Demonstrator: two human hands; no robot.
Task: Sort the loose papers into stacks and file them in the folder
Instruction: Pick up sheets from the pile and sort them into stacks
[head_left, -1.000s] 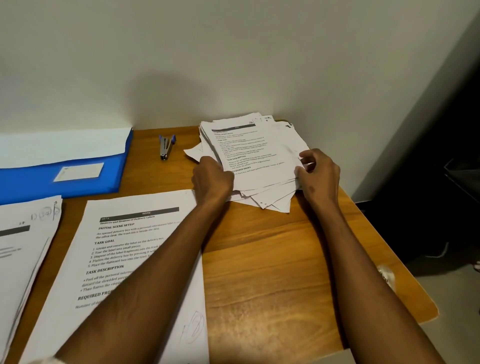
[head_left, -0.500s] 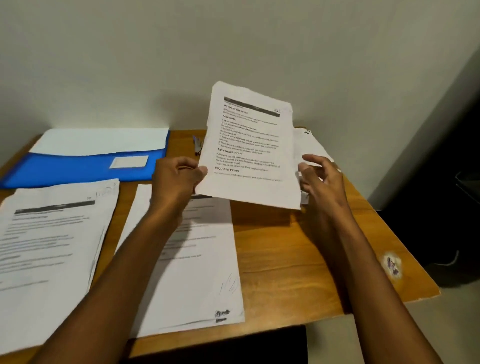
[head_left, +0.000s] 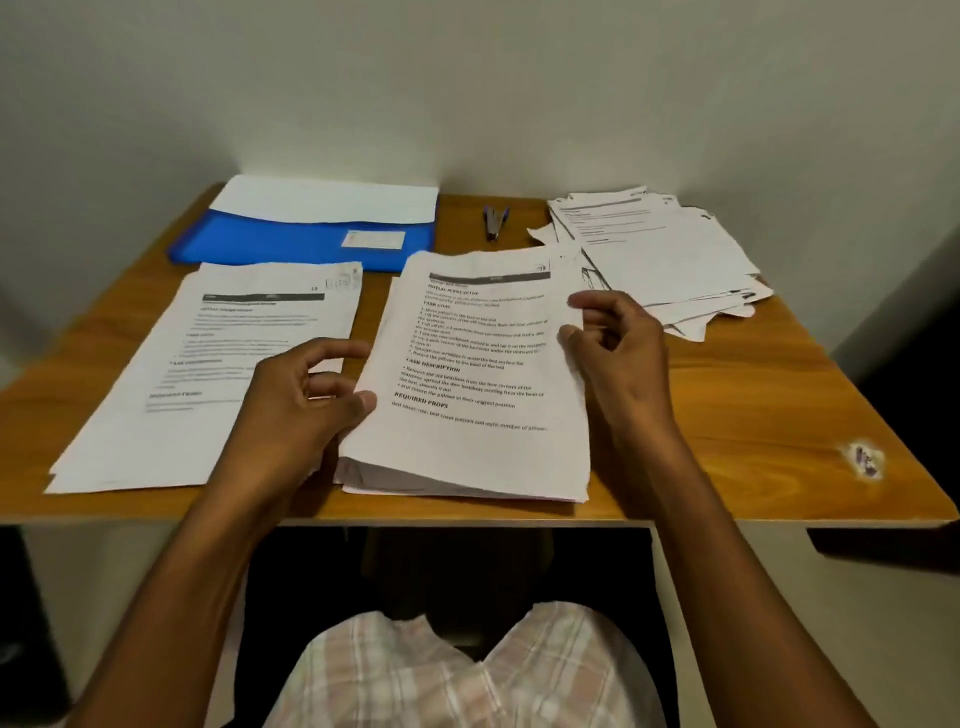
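Head view: a wooden surface (head_left: 727, 415) pushed against a pale wall (head_left: 467, 78). At the back left lies the blue folder (head_left: 291, 241), a stapler (head_left: 494, 221) just beside it, and the loose papers (head_left: 660, 254) sprawl at the back right. Two stacks sit up front: the left stack (head_left: 218, 364) and the middle stack (head_left: 478, 384) (its top sheet bowed upward). The left hand (head_left: 301, 400) has its thumb pressed on that sheet's left edge, fingers loosely curled. The right hand (head_left: 618, 348) hovers at the right edge, fingers relaxed, holding nothing.
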